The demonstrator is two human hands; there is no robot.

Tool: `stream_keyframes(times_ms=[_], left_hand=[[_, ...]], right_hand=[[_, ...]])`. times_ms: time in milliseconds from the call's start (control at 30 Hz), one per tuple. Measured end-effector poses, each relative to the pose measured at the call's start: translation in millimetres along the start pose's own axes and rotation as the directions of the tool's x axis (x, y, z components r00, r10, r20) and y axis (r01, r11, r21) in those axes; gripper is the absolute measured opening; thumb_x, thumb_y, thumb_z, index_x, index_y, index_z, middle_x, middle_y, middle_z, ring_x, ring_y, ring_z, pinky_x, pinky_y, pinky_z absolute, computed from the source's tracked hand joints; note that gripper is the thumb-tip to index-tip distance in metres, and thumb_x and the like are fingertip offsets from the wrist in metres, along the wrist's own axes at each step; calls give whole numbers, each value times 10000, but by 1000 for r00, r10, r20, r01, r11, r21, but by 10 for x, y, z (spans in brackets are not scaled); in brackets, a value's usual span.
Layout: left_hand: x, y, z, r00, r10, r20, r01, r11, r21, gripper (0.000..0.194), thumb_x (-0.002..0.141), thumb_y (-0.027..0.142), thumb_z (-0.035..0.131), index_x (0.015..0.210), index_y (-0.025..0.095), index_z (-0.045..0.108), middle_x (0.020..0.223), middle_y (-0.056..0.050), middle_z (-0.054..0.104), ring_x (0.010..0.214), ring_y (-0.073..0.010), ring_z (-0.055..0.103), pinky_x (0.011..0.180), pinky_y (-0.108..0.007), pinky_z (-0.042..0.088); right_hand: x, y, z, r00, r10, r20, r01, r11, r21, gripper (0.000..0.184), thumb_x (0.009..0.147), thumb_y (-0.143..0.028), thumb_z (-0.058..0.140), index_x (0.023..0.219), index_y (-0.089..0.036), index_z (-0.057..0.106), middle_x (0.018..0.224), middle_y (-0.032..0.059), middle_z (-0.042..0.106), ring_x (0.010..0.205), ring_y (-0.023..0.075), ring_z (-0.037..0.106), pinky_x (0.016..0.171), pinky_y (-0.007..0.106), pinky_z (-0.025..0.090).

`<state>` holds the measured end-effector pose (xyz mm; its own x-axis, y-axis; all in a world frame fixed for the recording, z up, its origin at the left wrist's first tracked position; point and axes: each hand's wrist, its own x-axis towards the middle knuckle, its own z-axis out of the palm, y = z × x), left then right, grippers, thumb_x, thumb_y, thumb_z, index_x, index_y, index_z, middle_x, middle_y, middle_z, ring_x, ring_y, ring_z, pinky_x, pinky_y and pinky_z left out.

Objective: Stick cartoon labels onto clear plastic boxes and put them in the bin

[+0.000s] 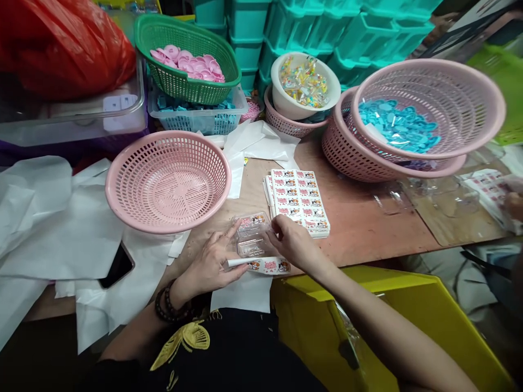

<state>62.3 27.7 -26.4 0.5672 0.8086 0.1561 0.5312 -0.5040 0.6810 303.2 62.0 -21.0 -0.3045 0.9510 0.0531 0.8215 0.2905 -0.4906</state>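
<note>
A small clear plastic box (250, 247) lies open on the table in front of me, its lid bearing a sticker (252, 220) with pink print and a cartoon animal. My left hand (214, 258) steadies the box's left edge with its fingertips. Between its lower fingers and thumb it also keeps a curled strip of stickers (269, 265) on white backing. At the box's right side is my right hand (292, 239), fingers bent and closed against the edge; its fingertips are partly hidden. Just beyond it sits a stack of sticker sheets (300, 196).
A pink basket (167, 185) stands at left, near white backing paper (61, 228) and a phone (117, 267). Behind are a green basket (188, 90) of pink pieces and a white bowl (304, 106). Pink baskets (461, 109) hold blue pieces. Another person's hand (514, 204) shows at right.
</note>
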Motion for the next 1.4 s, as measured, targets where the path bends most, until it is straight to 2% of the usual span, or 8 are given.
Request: stream_keyframes(times_ms=[300, 533, 700, 800, 967, 1133, 1233, 1400], left_hand=[[-482, -15, -311, 999, -43, 19, 47, 966, -256, 131, 867, 267, 688, 819, 209, 795, 1518, -85, 496, 1178, -262, 617, 993, -396, 523], [-427, -17, -180, 995, -81, 57, 97, 913, -396, 149, 853, 311, 708, 883, 203, 807, 1553, -79, 445, 1309, -304, 559, 1090, -406, 479], [-379, 19, -65, 979, -180, 98, 204, 822, -532, 448, 819, 304, 732, 1255, 215, 683, 1550, -89, 445, 1000, -230, 727, 892, -363, 613], [-421, 29, -55, 978, -179, 106, 207, 787, -582, 458, 822, 289, 727, 1269, 204, 674, 1555, -100, 434, 997, -222, 729, 921, -359, 598], [-586, 27, -163, 983, -158, 90, 181, 818, -545, 193, 852, 323, 708, 778, 169, 798, 1584, -77, 390, 1167, -284, 663, 954, -326, 564], [-695, -61, -166, 951, -303, 54, 288, 814, -504, 295, 884, 386, 679, 1076, 178, 764, 1163, -102, 742, 1014, -236, 702, 881, -316, 563], [-701, -96, -115, 909, -414, 52, 382, 775, -503, 314, 875, 436, 680, 1009, 165, 767, 872, -60, 771, 770, -185, 702, 676, -256, 553], [-640, -27, -114, 910, -414, 32, 375, 785, -493, 295, 851, 444, 706, 932, 169, 772, 813, -36, 760, 717, -159, 683, 607, -220, 521]], right_hand=[[-381, -30, 399, 955, 9, -296, 22, 995, 101, 201, 881, -214, 479, 737, -258, 346, 647, -21, 479, 572, 141, 487, 579, 261, 405], [-242, -130, 371, 948, 186, -259, -130, 967, 219, 163, 766, -190, 501, 700, -251, 366, 687, -8, 508, 611, 152, 493, 583, 270, 392], [-275, -224, 371, 941, 251, -225, -195, 950, 245, 112, 753, -180, 504, 736, -247, 415, 714, -3, 566, 630, 162, 555, 588, 277, 426], [-321, -193, 426, 947, 163, -277, -104, 971, 217, 79, 806, -190, 496, 786, -247, 445, 746, 13, 597, 636, 166, 587, 592, 289, 470], [-386, -20, 575, 903, -141, -407, 194, 977, 90, 96, 902, -180, 466, 841, -250, 441, 1103, 143, 659, 1001, 230, 675, 716, 343, 568], [-434, 108, 711, 894, -129, -430, 203, 971, 130, 78, 925, -219, 500, 904, -257, 435, 1074, 134, 646, 1123, 248, 646, 814, 401, 591], [-500, 112, 594, 922, -149, -358, 241, 944, 228, 164, 875, -266, 606, 967, -242, 472, 1089, 139, 630, 1141, 270, 629, 857, 430, 578], [-699, -158, 80, 931, -1, -365, 159, 901, 404, 74, 916, -272, 539, 962, -240, 587, 1083, 104, 645, 1081, 251, 624, 964, 450, 496]])
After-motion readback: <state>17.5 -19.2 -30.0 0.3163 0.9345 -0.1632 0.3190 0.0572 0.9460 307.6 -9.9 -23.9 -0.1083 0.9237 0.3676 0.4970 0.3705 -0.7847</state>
